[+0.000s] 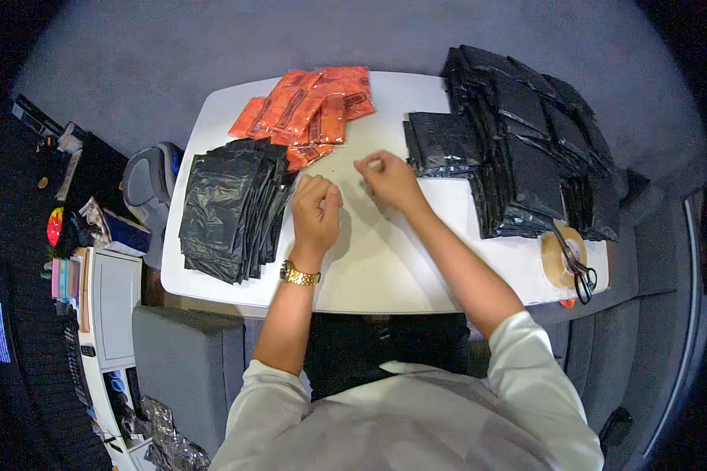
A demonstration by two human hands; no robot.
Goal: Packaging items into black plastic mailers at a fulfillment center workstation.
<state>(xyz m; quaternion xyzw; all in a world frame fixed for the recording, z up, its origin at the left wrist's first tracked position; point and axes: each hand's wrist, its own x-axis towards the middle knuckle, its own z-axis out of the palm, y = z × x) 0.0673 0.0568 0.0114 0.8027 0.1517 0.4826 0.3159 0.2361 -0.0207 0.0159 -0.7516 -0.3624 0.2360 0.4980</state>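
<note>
My left hand (pixel 316 210) rests on the white table (pixel 385 267) with its fingers curled in, a gold watch on the wrist. It lies just right of a stack of flat black plastic bags (pixel 229 208). My right hand (pixel 386 180) hovers over the table's middle, fingertips pinched together; I cannot tell whether something small or clear is between them. Several orange packets (pixel 310 110) lie fanned out beyond both hands. A big pile of filled black bags (pixel 518 145) sits to the right of my right hand.
A roll of brown tape (pixel 562 259) with black scissors (pixel 580 275) on it lies at the table's right front corner. Grey carpet surrounds the table. A grey chair (pixel 149 184) and a cluttered white shelf unit (pixel 106 306) stand to the left.
</note>
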